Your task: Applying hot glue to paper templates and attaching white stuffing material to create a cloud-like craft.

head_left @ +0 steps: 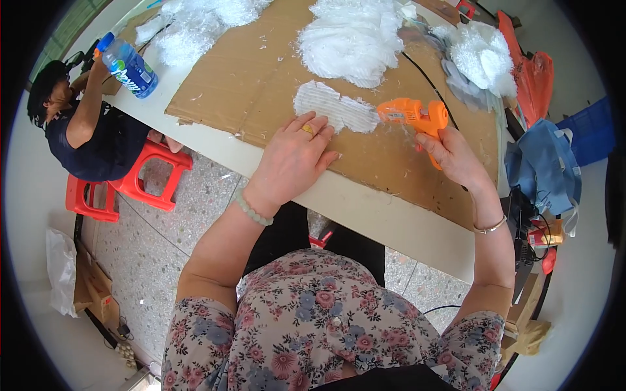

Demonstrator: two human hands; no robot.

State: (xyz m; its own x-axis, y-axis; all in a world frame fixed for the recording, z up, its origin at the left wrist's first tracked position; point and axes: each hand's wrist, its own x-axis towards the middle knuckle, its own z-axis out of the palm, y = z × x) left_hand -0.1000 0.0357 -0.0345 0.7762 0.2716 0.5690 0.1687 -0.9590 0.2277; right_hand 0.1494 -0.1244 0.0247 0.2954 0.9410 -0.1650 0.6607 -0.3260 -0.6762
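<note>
My right hand (450, 153) is wrapped round the handle of an orange hot glue gun (412, 113). Its nozzle points left, close to the right end of a torn, ribbed white piece of cardboard (345, 111). My left hand (293, 153) lies over the lower left edge of that piece, fingers stretched out and pressing it down. Both lie on a large brown cardboard sheet (241, 91) that covers much of the white table (391, 218). A black cable runs from behind the glue gun toward the back.
White fluffy netting (352, 42) is heaped at the back, with another pile (202, 29) at left and a bundle (482, 58) at right. A blue-capped bottle (130, 68) stands at the left. A person (98, 130) sits there on a red stool (153, 173). Blue bags (551, 163) hang at right.
</note>
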